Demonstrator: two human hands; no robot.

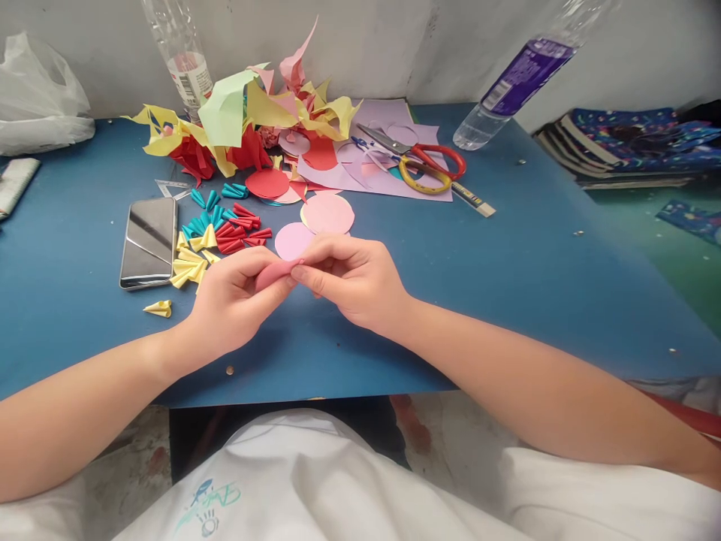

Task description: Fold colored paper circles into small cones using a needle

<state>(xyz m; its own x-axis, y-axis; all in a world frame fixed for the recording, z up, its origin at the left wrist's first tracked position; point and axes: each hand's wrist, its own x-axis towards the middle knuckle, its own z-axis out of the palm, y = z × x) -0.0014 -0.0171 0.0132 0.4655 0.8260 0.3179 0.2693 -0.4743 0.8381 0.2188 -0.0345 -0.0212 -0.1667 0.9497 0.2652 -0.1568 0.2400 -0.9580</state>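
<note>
No word can be read for certain. Right of and beyond the scissors [403, 159], a bottle [512, 83] wears a purple label [523, 75] — barcode, pale blurred print. Well left of the scissors, another bottle [188, 71] shows a barcode too. Nearer than the scissors, the white shirt [315, 488] carries teal script — illegible.

Bright, diffuse light, soft shadows on the table [507, 248], blurry right edge.
</note>
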